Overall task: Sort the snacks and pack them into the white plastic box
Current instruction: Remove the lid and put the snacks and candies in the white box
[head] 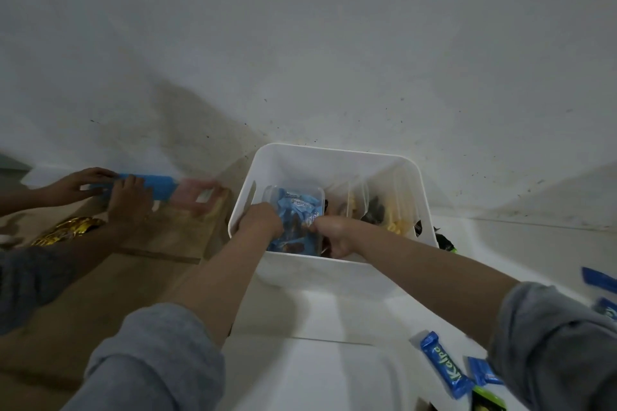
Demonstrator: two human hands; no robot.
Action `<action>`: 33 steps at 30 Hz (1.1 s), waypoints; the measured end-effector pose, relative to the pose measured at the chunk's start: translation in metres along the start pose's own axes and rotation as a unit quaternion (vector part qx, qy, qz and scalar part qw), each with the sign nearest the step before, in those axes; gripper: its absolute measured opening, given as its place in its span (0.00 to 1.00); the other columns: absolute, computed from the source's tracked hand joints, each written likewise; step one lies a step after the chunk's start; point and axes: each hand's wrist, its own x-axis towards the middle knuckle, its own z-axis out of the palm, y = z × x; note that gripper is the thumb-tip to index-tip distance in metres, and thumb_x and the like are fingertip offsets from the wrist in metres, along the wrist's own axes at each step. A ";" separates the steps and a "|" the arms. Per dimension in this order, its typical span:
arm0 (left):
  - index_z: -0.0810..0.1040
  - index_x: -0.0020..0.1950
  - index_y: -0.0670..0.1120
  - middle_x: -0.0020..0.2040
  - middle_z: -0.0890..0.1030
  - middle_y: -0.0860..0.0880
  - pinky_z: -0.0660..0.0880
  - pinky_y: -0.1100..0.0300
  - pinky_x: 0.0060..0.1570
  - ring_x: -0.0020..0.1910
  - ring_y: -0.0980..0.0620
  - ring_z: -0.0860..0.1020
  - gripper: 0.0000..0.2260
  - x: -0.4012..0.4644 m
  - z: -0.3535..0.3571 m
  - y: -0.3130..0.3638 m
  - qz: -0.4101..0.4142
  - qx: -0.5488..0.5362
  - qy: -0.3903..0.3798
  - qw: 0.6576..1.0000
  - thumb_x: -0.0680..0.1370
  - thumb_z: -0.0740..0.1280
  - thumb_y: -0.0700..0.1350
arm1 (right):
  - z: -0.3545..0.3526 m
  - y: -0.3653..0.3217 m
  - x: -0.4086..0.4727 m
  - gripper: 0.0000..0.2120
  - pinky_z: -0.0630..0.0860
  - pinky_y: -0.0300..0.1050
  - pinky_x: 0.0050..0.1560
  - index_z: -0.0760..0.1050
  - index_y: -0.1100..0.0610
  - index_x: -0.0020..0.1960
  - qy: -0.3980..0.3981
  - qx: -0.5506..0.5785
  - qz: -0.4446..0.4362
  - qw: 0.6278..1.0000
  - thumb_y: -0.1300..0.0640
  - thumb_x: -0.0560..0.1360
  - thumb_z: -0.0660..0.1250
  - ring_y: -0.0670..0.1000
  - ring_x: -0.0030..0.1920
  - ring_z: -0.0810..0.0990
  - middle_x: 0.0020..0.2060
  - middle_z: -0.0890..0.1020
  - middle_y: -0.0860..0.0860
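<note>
at the far left a second person's two hands [100,190] hold a long blue packet [147,186] over a brown cardboard surface [100,280], with a gold wrapper [66,230] just below them; this part is blurred.

next comes the white plastic box [334,272], standing on the white counter [334,360] against the wall. inside its left half sits a clear tray [293,192] filled with light blue snack packets [297,210]; its long axis runs from the near wall of the box toward the far wall, away from the person. the left hand [262,220] reaches down at the tray's near left edge, fingers curled over it and dipping out of sight, so it seems to grip the tray, though i cannot tell for certain. the right hand [334,235] is clenched at the tray's near right edge, between the tray and the clear dividers [357,200] that hold dark and yellow snacks in the right half. the tray lies straight ahead of both hands and between them, so seating it looks like a push down and forward along that axis.

to the right, loose blue snack bars [442,367] lie on the counter beside the right forearm, nearer the right hand, not yet packed.
</note>
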 end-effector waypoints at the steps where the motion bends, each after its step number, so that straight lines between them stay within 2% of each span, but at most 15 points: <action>1: 0.76 0.60 0.39 0.59 0.79 0.41 0.74 0.55 0.55 0.58 0.43 0.78 0.16 -0.001 0.000 0.000 0.003 0.009 0.015 1.000 0.75 0.68 0.45 | 0.000 0.000 -0.002 0.13 0.77 0.45 0.38 0.71 0.58 0.62 -0.002 0.003 -0.002 1.000 0.58 0.78 0.60 0.55 0.48 0.79 0.59 0.77 0.56; 3: 0.74 0.62 0.41 0.59 0.79 0.42 0.75 0.54 0.56 0.59 0.43 0.77 0.18 -0.006 -0.003 0.001 0.022 0.038 0.056 0.997 0.74 0.69 0.46 | 0.000 -0.002 -0.009 0.12 0.75 0.44 0.39 0.72 0.57 0.60 0.009 -0.015 -0.019 1.000 0.57 0.77 0.61 0.54 0.49 0.77 0.59 0.76 0.55; 6: 0.70 0.65 0.45 0.60 0.78 0.44 0.74 0.53 0.57 0.59 0.43 0.77 0.20 -0.021 -0.010 0.005 0.070 0.051 0.125 0.988 0.75 0.67 0.50 | -0.003 -0.004 -0.027 0.13 0.69 0.40 0.32 0.75 0.60 0.58 0.073 -0.075 -0.101 0.989 0.58 0.74 0.64 0.49 0.36 0.73 0.48 0.78 0.56; 9: 0.72 0.62 0.45 0.59 0.78 0.45 0.70 0.53 0.59 0.60 0.45 0.76 0.18 -0.053 -0.016 0.013 0.108 -0.002 0.171 0.979 0.78 0.62 0.54 | -0.004 0.001 -0.073 0.02 0.74 0.38 0.34 0.76 0.53 0.44 0.139 -0.188 -0.227 0.945 0.58 0.74 0.65 0.47 0.36 0.76 0.36 0.79 0.49; 11: 0.73 0.57 0.42 0.56 0.78 0.43 0.71 0.52 0.57 0.57 0.43 0.76 0.17 -0.080 -0.013 0.019 0.135 -0.072 0.221 0.963 0.78 0.61 0.55 | -0.004 0.011 -0.112 0.12 0.71 0.39 0.37 0.69 0.50 0.34 0.177 -0.257 -0.282 0.907 0.59 0.76 0.63 0.48 0.37 0.74 0.32 0.74 0.45; 13: 0.75 0.51 0.40 0.50 0.79 0.41 0.73 0.51 0.50 0.52 0.41 0.77 0.15 -0.107 -0.003 0.024 0.186 -0.150 0.282 0.929 0.78 0.62 0.53 | -0.007 0.031 -0.138 0.10 0.71 0.42 0.39 0.69 0.53 0.35 0.258 -0.302 -0.337 0.854 0.59 0.75 0.63 0.53 0.41 0.75 0.35 0.75 0.49; 14: 0.76 0.49 0.40 0.48 0.78 0.41 0.74 0.51 0.47 0.49 0.41 0.77 0.14 -0.121 0.006 0.026 0.217 -0.175 0.306 0.910 0.77 0.63 0.52 | -0.010 0.045 -0.144 0.05 0.72 0.45 0.43 0.73 0.57 0.39 0.310 -0.311 -0.363 0.822 0.59 0.74 0.64 0.56 0.45 0.76 0.40 0.77 0.54; 15: 0.76 0.48 0.40 0.46 0.78 0.41 0.75 0.51 0.44 0.47 0.42 0.77 0.13 -0.136 0.015 0.028 0.249 -0.188 0.325 0.893 0.77 0.63 0.51 | -0.012 0.061 -0.152 0.04 0.74 0.48 0.48 0.75 0.61 0.45 0.354 -0.320 -0.377 0.794 0.60 0.73 0.65 0.59 0.50 0.76 0.46 0.78 0.58; 17: 0.77 0.48 0.41 0.45 0.78 0.42 0.76 0.53 0.42 0.46 0.43 0.76 0.10 -0.164 0.038 0.032 0.295 -0.205 0.346 0.867 0.75 0.65 0.49 | -0.017 0.099 -0.163 0.14 0.72 0.55 0.57 0.76 0.65 0.55 0.411 -0.326 -0.402 0.750 0.60 0.71 0.66 0.63 0.57 0.75 0.54 0.77 0.63; 19: 0.77 0.50 0.42 0.47 0.78 0.43 0.77 0.54 0.41 0.46 0.45 0.76 0.10 -0.192 0.065 0.037 0.313 -0.216 0.337 0.861 0.74 0.65 0.48 | -0.021 0.141 -0.180 0.19 0.70 0.60 0.61 0.75 0.64 0.59 0.454 -0.301 -0.418 0.727 0.59 0.70 0.66 0.65 0.61 0.73 0.59 0.75 0.65; 21: 0.77 0.52 0.43 0.49 0.78 0.45 0.77 0.53 0.43 0.48 0.45 0.76 0.11 -0.217 0.097 0.041 0.321 -0.225 0.301 0.869 0.74 0.65 0.48 | -0.026 0.186 -0.192 0.19 0.68 0.60 0.64 0.74 0.62 0.61 0.483 -0.277 -0.406 0.724 0.58 0.71 0.65 0.64 0.64 0.71 0.63 0.73 0.64; 24: 0.76 0.56 0.44 0.54 0.76 0.47 0.75 0.56 0.46 0.52 0.47 0.75 0.13 -0.255 0.147 0.045 0.332 -0.223 0.217 0.890 0.76 0.64 0.50 | -0.037 0.258 -0.199 0.20 0.66 0.61 0.65 0.73 0.61 0.62 0.490 -0.265 -0.337 0.759 0.58 0.72 0.66 0.65 0.67 0.69 0.65 0.72 0.64; 27: 0.74 0.59 0.44 0.57 0.74 0.47 0.74 0.57 0.49 0.55 0.47 0.74 0.16 -0.295 0.190 0.048 0.327 -0.223 0.138 0.908 0.77 0.64 0.51 | -0.047 0.329 -0.205 0.21 0.68 0.64 0.62 0.73 0.61 0.62 0.503 -0.284 -0.263 0.773 0.54 0.71 0.63 0.67 0.65 0.70 0.64 0.72 0.66; 29: 0.72 0.60 0.44 0.58 0.73 0.46 0.73 0.56 0.51 0.56 0.47 0.73 0.18 -0.321 0.214 0.050 0.325 -0.209 0.091 0.918 0.76 0.63 0.53 | -0.052 0.368 -0.213 0.23 0.64 0.64 0.65 0.71 0.61 0.65 0.510 -0.295 -0.207 0.781 0.54 0.72 0.65 0.67 0.68 0.67 0.67 0.70 0.65; 33: 0.68 0.68 0.45 0.69 0.68 0.42 0.67 0.51 0.66 0.68 0.43 0.67 0.27 -0.361 0.262 0.051 0.345 -0.140 0.034 0.928 0.75 0.58 0.59 | -0.055 0.432 -0.228 0.29 0.58 0.65 0.69 0.67 0.56 0.70 0.515 -0.305 -0.128 0.791 0.45 0.72 0.65 0.64 0.72 0.61 0.72 0.64 0.62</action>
